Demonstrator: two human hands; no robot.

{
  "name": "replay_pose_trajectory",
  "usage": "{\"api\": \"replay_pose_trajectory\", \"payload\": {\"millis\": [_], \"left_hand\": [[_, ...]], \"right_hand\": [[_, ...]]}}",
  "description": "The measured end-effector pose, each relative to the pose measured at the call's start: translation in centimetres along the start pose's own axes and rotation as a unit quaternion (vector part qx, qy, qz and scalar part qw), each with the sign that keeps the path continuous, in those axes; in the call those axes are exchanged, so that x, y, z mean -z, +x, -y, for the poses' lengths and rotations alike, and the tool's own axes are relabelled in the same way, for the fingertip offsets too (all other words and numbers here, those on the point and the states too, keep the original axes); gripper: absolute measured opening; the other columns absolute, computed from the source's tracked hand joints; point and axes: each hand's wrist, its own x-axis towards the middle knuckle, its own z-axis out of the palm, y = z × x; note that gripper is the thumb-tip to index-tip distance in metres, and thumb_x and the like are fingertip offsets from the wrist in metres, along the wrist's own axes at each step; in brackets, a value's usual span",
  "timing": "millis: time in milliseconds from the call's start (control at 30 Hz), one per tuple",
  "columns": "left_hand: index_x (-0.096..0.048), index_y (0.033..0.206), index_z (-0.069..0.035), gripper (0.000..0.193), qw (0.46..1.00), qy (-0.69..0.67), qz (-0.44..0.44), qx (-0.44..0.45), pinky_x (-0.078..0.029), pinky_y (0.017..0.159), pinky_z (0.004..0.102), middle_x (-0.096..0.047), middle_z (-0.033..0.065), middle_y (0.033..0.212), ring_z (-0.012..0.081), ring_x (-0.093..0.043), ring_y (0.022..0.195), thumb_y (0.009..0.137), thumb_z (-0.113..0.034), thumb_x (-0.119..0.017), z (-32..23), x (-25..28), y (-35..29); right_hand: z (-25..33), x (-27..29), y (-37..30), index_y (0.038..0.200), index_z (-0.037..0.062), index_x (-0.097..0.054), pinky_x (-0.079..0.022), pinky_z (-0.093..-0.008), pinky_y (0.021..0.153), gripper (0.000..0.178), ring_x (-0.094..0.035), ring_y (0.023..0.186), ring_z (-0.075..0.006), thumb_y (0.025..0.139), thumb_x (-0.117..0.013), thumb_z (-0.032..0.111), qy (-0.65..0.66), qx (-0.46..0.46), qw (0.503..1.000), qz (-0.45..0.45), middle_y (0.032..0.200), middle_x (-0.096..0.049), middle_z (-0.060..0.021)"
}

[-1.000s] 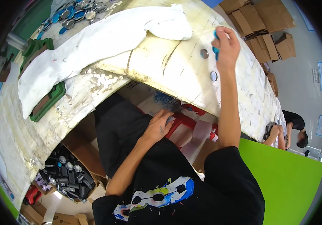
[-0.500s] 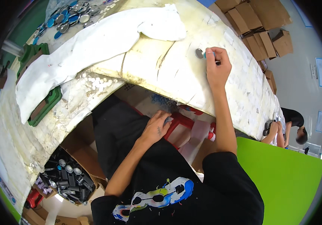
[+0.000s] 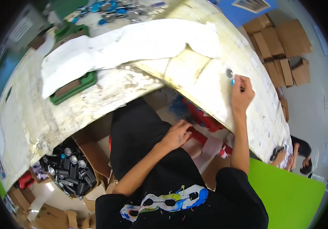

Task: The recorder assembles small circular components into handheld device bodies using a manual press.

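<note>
My right hand [image 3: 242, 93] is over the right part of the worktable [image 3: 213, 93], its fingers closed in a pinch. A small blue disc [image 3: 232, 81] shows at the fingertips, and a dark spot shows between the curled fingers. Just beyond the fingertips lies a round silver disc [image 3: 229, 73]. Low in front of my body, below the table edge, my left hand [image 3: 176, 136] rests by my dark-clothed leg [image 3: 137, 124]. Its fingers are curled, and what they may hold is hidden.
A white cloth [image 3: 133, 42] drapes over green-based fixtures [image 3: 78, 87]. Behind it lie several blue and silver discs [image 3: 112, 9]. A carton [image 3: 95, 156] of black parts [image 3: 70, 168] stands below left. At right are a green panel [image 3: 282, 191], stacked cartons [image 3: 274, 42] and another person [image 3: 301, 152].
The whole view has shifted, so the table and both hands appear farther right and lower. The greyish piece seen at my left fingertips no longer shows. My right hand stays beside the silver disc.
</note>
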Motion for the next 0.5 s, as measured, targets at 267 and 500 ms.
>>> {"api": "replay_pose_trajectory", "payload": {"millis": [267,500], "left_hand": [[-0.059,0.122,-0.001,0.035,1.000,-0.001,0.030,0.004,-0.049,0.094,0.0428,-0.057,0.0245,0.119,0.0425,-0.058,0.109,0.092,-0.018,-0.063,0.5,0.3,0.0],[-0.056,0.124,-0.002,0.038,0.999,-0.019,-0.008,-0.028,-0.050,0.091,0.0421,-0.056,0.0226,0.116,0.0406,-0.058,0.106,0.091,-0.017,-0.065,2.3,-1.1,-0.3]], "right_hand": [[9.1,-6.8,7.2,0.097,0.0023,-0.067,-0.032,-0.0191,0.048,0.019,-0.044,0.055,-0.0030,0.095,-0.066,0.022,0.370,-0.098,0.922,0.062,0.072,-0.062,0.0002],[22.0,-22.5,13.8,0.094,0.0037,-0.067,-0.037,-0.0232,0.049,0.024,-0.050,0.055,-0.0058,0.093,-0.068,0.027,0.459,0.007,0.869,0.187,0.067,-0.061,-0.0005]]}}
